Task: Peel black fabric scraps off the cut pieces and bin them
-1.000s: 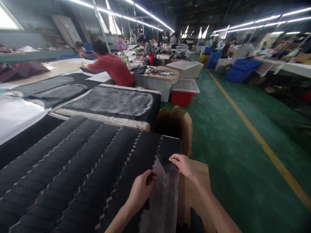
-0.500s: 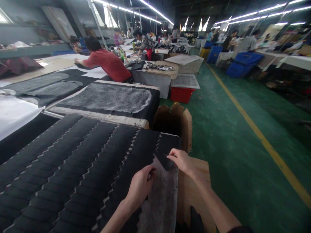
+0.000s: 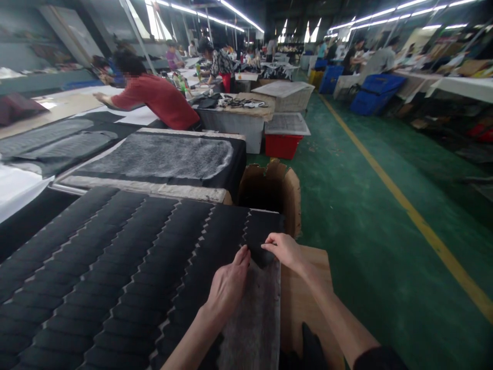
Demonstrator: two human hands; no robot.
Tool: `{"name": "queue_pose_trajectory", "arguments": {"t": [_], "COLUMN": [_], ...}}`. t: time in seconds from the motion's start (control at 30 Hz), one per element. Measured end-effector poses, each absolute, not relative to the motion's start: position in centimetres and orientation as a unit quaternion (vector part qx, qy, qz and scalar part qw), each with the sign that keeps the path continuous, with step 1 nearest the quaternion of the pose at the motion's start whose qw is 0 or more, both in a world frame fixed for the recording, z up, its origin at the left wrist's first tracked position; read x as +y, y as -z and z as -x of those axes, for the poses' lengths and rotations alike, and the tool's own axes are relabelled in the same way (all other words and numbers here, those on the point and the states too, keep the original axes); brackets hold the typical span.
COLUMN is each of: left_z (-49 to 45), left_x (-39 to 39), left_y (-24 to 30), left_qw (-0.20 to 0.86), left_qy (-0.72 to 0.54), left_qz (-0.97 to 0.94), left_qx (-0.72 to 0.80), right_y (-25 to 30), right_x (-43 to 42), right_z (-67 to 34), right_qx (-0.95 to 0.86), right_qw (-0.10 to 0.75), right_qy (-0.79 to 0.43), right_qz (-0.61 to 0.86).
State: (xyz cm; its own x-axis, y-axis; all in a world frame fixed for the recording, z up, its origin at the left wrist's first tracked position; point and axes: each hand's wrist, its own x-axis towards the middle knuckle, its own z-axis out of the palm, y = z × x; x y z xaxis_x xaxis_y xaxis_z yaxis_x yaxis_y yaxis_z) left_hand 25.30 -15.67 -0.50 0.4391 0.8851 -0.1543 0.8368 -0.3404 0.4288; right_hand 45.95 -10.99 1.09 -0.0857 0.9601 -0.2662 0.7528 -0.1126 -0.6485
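A small black cut piece of thin sheet material lies between my hands at the right edge of the board. My right hand is closed, pinching its right edge between thumb and forefinger. At its left corner are the fingertips of my left hand, closed and pressed together on the piece; the thumb is mostly hidden. Overlapping rows of similar black pieces cover the board to the left, with jagged pale gaps between rows. Bare grey board shows below the held piece.
A torn cardboard drum stands beyond the board's right corner, and a plywood panel sits beside its edge. Behind lies a black sheet with a whitish patch. A person in a red shirt leans over the left table. Green floor runs along the right.
My left hand has moved up and right, its fingertips now at the black piece's left corner. My right hand keeps its pinch, and the piece lies lower. The view has shifted slightly.
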Motion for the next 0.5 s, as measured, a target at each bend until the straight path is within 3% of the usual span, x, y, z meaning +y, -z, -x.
{"name": "queue_pose_trajectory", "arguments": {"t": [0.5], "left_z": [-25.1], "left_x": [-15.8], "left_y": [0.9], "left_qw": [0.221], "left_qy": [-0.052], "left_qz": [-0.821], "left_qx": [0.525], "right_y": [0.1], "right_x": [-11.0], "right_z": [-46.3], "right_qx": [-0.618], "right_qw": [0.179], "right_qy": [-0.374], "right_qz": [0.668]}}
